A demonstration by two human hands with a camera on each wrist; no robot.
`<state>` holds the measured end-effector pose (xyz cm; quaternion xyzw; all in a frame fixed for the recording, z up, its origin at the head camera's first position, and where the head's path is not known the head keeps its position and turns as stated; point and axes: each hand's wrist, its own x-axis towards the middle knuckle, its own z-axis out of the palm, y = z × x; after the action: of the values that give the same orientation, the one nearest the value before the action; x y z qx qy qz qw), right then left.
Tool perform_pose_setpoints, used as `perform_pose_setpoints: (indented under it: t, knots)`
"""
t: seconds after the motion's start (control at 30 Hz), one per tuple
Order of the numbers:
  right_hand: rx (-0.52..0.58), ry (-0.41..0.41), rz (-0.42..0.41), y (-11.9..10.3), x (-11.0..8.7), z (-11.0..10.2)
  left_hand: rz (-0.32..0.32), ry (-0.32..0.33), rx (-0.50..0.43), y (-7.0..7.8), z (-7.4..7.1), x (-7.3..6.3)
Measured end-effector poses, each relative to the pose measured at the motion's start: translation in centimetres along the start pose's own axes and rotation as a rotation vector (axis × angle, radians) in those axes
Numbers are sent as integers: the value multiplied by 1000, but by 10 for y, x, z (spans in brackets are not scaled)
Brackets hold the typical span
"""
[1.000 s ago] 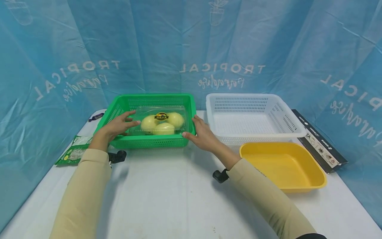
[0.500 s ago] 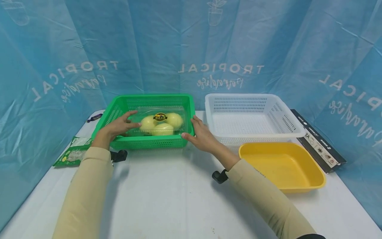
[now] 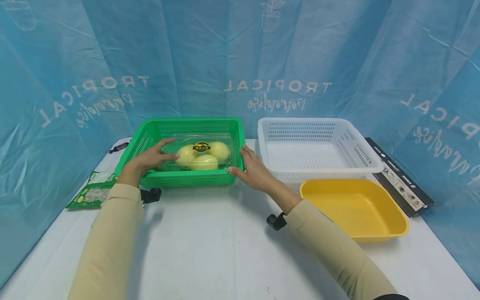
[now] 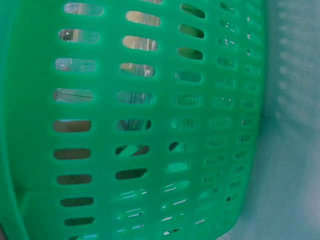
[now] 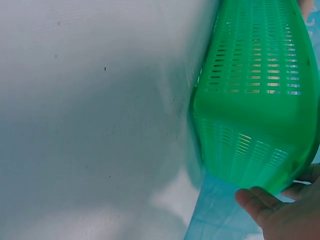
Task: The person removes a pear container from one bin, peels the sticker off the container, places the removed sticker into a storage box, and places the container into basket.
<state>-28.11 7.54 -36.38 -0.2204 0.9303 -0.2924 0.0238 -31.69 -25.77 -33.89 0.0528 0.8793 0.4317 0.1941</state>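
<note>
A clear plastic box (image 3: 172, 162) with pale yellow-green round fruit (image 3: 204, 161) and a black-and-gold label lies in the green basket (image 3: 183, 179). My left hand (image 3: 148, 159) reaches over the basket's left front rim, fingers extended and thumb spread at the box's left end. In the left wrist view the basket's slotted wall (image 4: 157, 112) fills most of the picture and hides the hand's work. My right hand (image 3: 256, 170) rests at the basket's front right corner, fingers along the side rim and thumb at the front. In the right wrist view the fingertips (image 5: 262, 197) touch that corner.
A white basket (image 3: 322, 170) stands right of the green one, with a yellow tray (image 3: 352, 204) before it. A black box (image 3: 401, 179) lies at the far right. On the left are a green packet (image 3: 93, 193) and a small purple wrapper (image 3: 119, 147). A blue curtain (image 3: 210, 54) hangs behind.
The left hand has shifted very slightly to the right over the box. The right hand stays at the basket corner, and the baskets and tray hold their places.
</note>
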Motion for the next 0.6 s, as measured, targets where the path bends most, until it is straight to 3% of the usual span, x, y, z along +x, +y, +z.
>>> perform_pose_setpoints:
  t: [0.6]
  knots:
    - [12, -7, -6, 0, -1, -2, 51, 122, -13, 3, 3, -8]
